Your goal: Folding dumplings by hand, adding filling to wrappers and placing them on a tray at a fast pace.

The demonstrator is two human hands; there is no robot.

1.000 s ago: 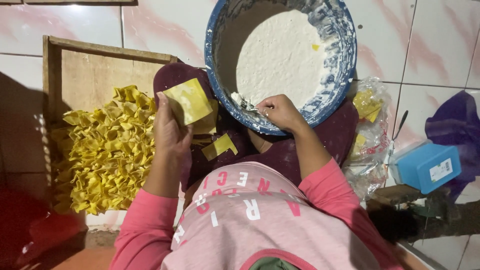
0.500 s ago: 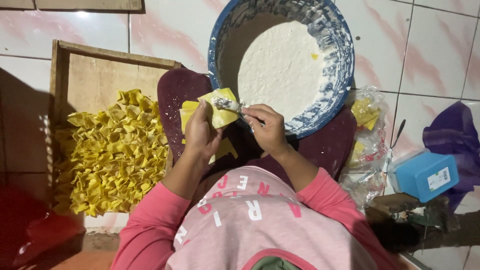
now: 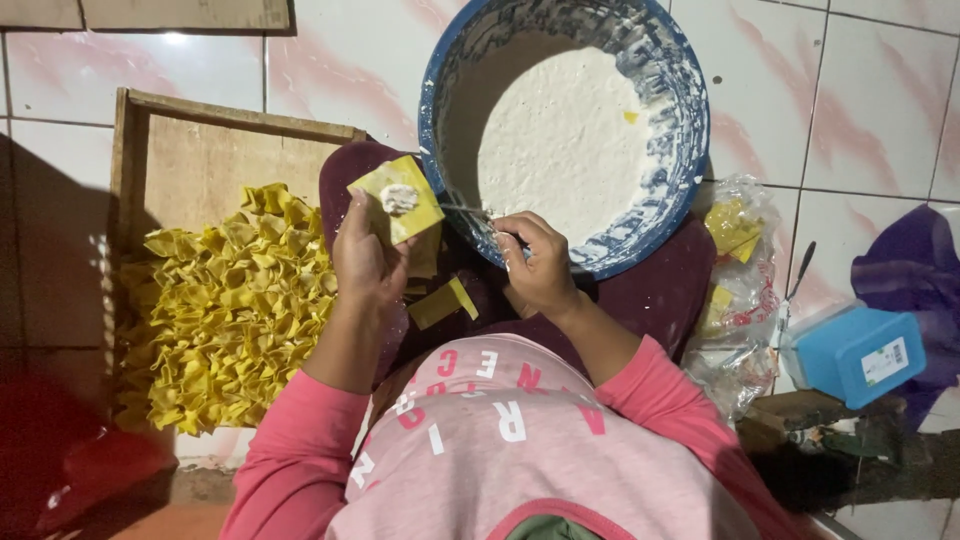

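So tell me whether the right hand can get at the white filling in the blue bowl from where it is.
Probably yes: the right hand rests at the rim of the blue bowl, its thin tool alongside, and nothing covers the white filling.

Two hands at work: left hand (image 3: 365,255), right hand (image 3: 540,270). One blue bowl (image 3: 690,150) at twelve o'clock, one wooden tray (image 3: 190,150) at nine, one blue box (image 3: 860,355) at three, folded yellow dumplings (image 3: 230,310) too many to count.

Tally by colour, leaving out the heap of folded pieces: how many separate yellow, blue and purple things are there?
Yellow: 2, the wrapper in the left hand and a loose wrapper on the lap.
Blue: 2, the bowl and the box.
Purple: 1, the bag at the right edge.
Total: 5
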